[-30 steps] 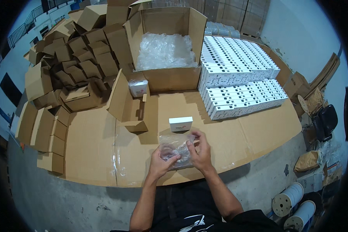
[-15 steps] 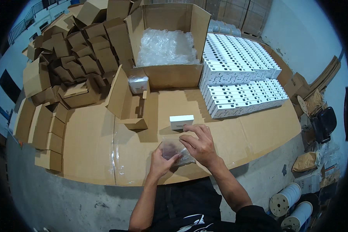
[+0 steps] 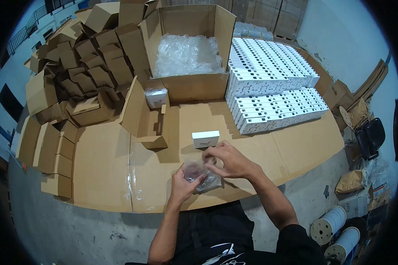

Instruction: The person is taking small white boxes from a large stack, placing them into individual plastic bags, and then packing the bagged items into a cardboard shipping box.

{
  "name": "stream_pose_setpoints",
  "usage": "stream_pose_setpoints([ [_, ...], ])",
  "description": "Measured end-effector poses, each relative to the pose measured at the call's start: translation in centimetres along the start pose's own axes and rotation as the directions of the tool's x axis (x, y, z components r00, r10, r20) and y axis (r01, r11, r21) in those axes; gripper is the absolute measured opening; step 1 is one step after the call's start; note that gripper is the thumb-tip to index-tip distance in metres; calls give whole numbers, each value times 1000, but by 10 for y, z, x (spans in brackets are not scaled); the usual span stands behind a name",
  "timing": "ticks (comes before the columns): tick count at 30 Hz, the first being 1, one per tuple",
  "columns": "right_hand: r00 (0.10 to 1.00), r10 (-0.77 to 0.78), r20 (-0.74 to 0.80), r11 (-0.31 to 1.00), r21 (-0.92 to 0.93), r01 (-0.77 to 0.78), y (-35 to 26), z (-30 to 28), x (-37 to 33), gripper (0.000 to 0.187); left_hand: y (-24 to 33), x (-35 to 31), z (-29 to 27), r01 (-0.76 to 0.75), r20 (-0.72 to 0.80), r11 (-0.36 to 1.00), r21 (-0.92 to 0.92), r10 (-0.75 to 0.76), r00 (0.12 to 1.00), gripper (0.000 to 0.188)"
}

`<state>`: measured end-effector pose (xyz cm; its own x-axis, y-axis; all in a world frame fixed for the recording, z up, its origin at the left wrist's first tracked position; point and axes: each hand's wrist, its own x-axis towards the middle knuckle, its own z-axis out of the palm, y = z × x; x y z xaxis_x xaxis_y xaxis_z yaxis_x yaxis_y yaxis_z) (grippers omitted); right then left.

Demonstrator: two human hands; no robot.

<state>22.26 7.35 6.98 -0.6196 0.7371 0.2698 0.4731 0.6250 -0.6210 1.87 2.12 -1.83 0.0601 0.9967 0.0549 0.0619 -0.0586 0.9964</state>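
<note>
A clear plastic bag is gripped along its left side by my left hand, with the thumb across its front. My right hand is closed in a pinch at the bag's upper right edge; its fingertips partly overlap the film. Just beyond the hands, a small white box stands on the cardboard-covered table. Farther left, an open brown carton has a plastic-wrapped white box in its far end.
A large open carton full of clear plastic bags stands at the back. White boxes are stacked in rows at right. Many folded brown cartons pile up at left. Cable spools lie on the floor, lower right.
My right hand has shifted slightly down, its forearm swinging outward to the right, with its fingers still at the bag's edge. My left hand keeps its hold. The view has shifted slightly.
</note>
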Motion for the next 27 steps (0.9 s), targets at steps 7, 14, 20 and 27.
stream_pose_setpoints([
  [7, 986, 24, 167, 981, 188, -55, 2, -8, 14, 17, -2, -2, 0, -91, 26, 992, 90, 89, 996, 57],
  [14, 948, -37, 316, 984, 179, -22, 11, -17, 24, 24, 8, -3, -1, -104, 86, 970, 222, 87, 993, 64],
  [20, 922, -64, 383, 994, 110, 23, 4, -27, 30, 24, 0, -3, -1, -2, 15, 1000, 15, 2, 1000, 63],
  [27, 910, -79, 408, 960, 278, -42, 6, -23, 29, 17, 11, -3, -1, -52, 85, 963, 265, 30, 996, 60],
])
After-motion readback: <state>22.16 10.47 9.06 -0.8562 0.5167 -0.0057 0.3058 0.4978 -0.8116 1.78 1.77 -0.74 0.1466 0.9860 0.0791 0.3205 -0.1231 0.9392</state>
